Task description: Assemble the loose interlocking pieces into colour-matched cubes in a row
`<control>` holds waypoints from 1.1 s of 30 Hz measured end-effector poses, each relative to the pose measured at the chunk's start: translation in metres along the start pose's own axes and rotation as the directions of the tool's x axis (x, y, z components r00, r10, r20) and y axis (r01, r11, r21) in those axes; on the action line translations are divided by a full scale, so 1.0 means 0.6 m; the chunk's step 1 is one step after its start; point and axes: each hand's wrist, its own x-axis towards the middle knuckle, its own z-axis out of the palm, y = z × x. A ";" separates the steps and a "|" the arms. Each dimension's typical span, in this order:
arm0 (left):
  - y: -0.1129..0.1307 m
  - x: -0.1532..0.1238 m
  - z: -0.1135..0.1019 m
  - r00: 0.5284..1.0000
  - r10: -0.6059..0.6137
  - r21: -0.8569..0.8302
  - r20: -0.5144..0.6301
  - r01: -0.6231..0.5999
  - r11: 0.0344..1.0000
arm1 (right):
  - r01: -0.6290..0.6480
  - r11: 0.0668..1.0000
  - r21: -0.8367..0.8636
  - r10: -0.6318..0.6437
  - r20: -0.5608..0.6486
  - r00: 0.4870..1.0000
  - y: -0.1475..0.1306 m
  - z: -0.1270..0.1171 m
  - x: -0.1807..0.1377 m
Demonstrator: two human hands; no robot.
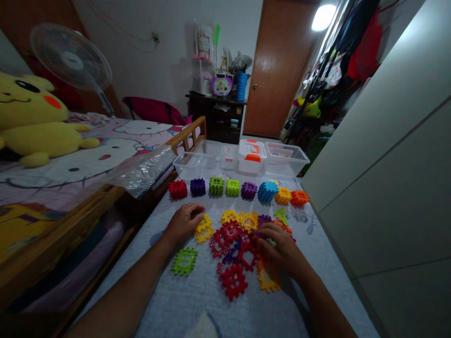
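My left hand (185,221) is curled at the left of the pile, fingers and thumb closed at the edge of a yellow notched building tile (203,229). Over the right side of the pile, my right hand (278,244) pinches what looks like a purple tile (256,232), mostly hidden by the fingers. Red tiles (233,281) lie loose between the hands, overlapping one another. Among them is a dark purple triangular piece (232,252). An orange-yellow tile (268,277) lies partly under my right hand. Nearer my left forearm rests a flat green tile (184,261).
Behind the pile runs a row of assembled cubes, including a red cube (178,189) and a blue block (268,191). Clear plastic boxes (195,164) stand at the table's far end. A wooden bed rail (186,134) borders the left, a pale cabinet (387,178) the right.
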 end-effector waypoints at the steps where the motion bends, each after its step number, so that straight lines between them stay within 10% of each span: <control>1: 0.000 0.000 0.000 1.000 -0.002 -0.001 0.001 0.002 1.000 | -0.016 1.000 0.022 0.017 -0.047 0.999 0.004 -0.003 0.001; 8: -0.004 0.001 0.001 1.000 -0.010 -0.017 0.008 0.010 1.000 | -0.243 0.933 0.266 0.285 -0.132 0.949 0.027 -0.023 -0.001; 24: -0.009 0.003 0.004 1.000 -0.026 -0.054 0.008 0.026 0.998 | -0.051 0.982 -0.184 0.075 0.127 0.989 0.011 -0.028 -0.017; 33: -0.009 0.003 0.003 1.000 -0.022 -0.061 0.004 0.022 0.998 | -0.097 0.984 -0.149 0.096 -0.015 0.995 0.013 -0.033 -0.014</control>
